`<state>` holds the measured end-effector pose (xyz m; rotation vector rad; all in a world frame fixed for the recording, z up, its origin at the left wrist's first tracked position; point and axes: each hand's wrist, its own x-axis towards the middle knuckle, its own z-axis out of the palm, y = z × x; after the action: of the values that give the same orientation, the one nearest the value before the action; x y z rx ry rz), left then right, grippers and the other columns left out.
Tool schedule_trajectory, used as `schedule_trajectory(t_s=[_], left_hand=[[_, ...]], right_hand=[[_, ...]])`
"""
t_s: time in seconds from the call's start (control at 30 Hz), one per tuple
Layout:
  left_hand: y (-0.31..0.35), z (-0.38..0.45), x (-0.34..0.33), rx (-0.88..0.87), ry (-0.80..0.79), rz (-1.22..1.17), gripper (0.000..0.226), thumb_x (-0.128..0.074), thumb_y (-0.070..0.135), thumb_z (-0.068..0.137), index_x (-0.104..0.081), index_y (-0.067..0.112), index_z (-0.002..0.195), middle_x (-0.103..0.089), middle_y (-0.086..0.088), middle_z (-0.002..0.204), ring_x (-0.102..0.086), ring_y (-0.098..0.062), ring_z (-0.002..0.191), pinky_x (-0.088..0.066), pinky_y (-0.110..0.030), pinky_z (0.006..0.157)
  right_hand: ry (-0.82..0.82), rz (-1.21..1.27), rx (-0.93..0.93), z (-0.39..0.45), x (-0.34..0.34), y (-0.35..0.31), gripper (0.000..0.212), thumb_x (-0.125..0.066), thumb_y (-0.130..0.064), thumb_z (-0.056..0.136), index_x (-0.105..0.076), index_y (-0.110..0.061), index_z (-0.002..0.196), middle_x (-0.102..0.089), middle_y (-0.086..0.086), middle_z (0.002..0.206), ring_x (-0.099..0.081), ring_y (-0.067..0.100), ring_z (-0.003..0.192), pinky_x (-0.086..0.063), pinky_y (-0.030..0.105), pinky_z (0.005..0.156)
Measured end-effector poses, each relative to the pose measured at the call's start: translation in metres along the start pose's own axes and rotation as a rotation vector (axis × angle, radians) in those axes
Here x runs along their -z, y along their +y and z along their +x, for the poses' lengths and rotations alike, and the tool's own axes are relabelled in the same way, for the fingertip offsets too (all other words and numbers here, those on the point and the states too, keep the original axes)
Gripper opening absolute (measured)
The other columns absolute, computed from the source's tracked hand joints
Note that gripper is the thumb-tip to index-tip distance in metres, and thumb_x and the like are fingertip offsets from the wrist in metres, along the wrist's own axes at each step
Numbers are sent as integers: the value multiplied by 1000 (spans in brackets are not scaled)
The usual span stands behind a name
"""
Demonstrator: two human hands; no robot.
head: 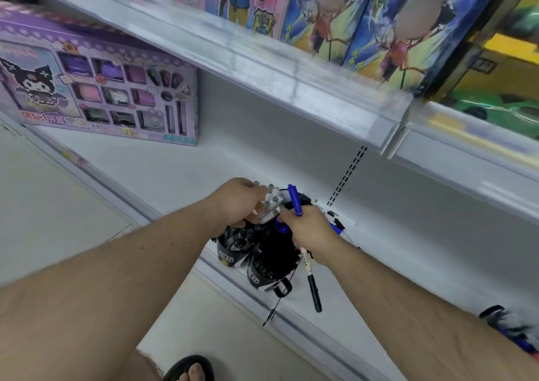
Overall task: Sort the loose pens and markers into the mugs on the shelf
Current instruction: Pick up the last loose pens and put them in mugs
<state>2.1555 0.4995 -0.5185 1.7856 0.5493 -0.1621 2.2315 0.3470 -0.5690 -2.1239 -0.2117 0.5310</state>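
Note:
Two black mugs stand on the white shelf (pixel 180 170): the left mug (pixel 230 249) and the right mug (pixel 268 267), both stuffed with dark pens. My left hand (pixel 237 202) grips a bundle of white markers (pixel 272 202) just above the mugs. My right hand (pixel 310 229) holds several pens at once: a blue marker (pixel 295 199) sticks up from the fist and a tan pen with a black cap (pixel 312 281) hangs down below it. More loose pens (pixel 339 224) lie on the shelf behind my right hand.
A purple toy box (pixel 99 89) stands at the shelf's back left. The upper shelf (pixel 262 68) overhangs closely, loaded with colourful boxes. Another blurred heap of pens (pixel 510 328) lies at the far right. A sandalled foot (pixel 189 369) shows on the floor below.

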Motion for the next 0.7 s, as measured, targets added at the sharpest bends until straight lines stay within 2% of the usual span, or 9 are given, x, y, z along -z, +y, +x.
schedule_trajectory(t_s=[0.03,0.1,0.17,0.23,0.33,0.5,0.53,0.6,0.7], left_hand=[[1,-3,-10,2,-67,46,26,-49,35,99,-61,12,93,-68,-1,83,-63,-15,64,-53,-33,72],[3,-13,-34,25,-290,149,29,-54,39,97,-63,12,92,-69,-2,79,-66,-16,63,-55,-30,65],[6,-25,-62,29,-505,233,27,-58,39,94,-64,13,96,-71,-3,85,-69,-16,67,-55,-29,64],[8,-35,-87,-7,-599,217,18,-60,31,94,-65,13,97,-70,-2,88,-69,-13,66,-56,-28,66],[10,-39,-109,-16,-618,137,8,-61,15,94,-65,8,95,-70,-2,81,-68,-12,65,-55,-25,62],[18,-39,-120,11,-611,108,9,-53,13,100,-62,12,100,-68,-2,89,-71,-17,79,-55,-24,61],[20,-39,-124,2,-590,107,11,-51,13,101,-61,14,102,-68,-2,90,-71,-17,81,-54,-24,60],[25,-40,-134,-8,-560,70,13,-48,14,102,-61,15,106,-65,-2,89,-69,-18,81,-55,-29,64],[34,-45,-159,11,-513,-98,16,-45,21,104,-61,18,103,-56,-4,81,-58,-18,69,-56,-39,71]], right_hand=[[31,175,-45,-11,7,-3,27,-57,-25,97,-67,-2,85,-43,0,54,-35,15,40,-31,21,42],[110,368,-100,-30,22,-4,25,-57,-23,96,-69,-2,88,-46,1,55,-37,15,42,-31,22,43],[194,449,-136,-42,34,-4,25,-56,-23,97,-69,-3,89,-48,3,59,-38,16,44,-33,24,48],[257,478,-155,-52,43,0,26,-55,-23,98,-69,-4,90,-49,0,56,-40,16,44,-34,24,47],[276,507,-171,-65,56,7,28,-54,-28,99,-68,-5,91,-46,-4,49,-39,16,47,-34,26,47],[237,555,-309,-91,99,26,51,-44,-62,94,-55,-13,92,-44,3,66,-30,13,47,-20,23,43],[222,579,-335,-100,108,32,50,-40,-63,95,-52,-14,93,-43,3,68,-30,14,48,-19,23,44],[212,587,-339,-116,127,47,39,-38,-51,101,-48,-15,91,-42,4,69,-33,15,51,-22,25,45],[286,432,-299,-137,153,67,29,-47,-33,101,-54,-12,82,-45,4,74,-41,18,62,-33,28,56]])
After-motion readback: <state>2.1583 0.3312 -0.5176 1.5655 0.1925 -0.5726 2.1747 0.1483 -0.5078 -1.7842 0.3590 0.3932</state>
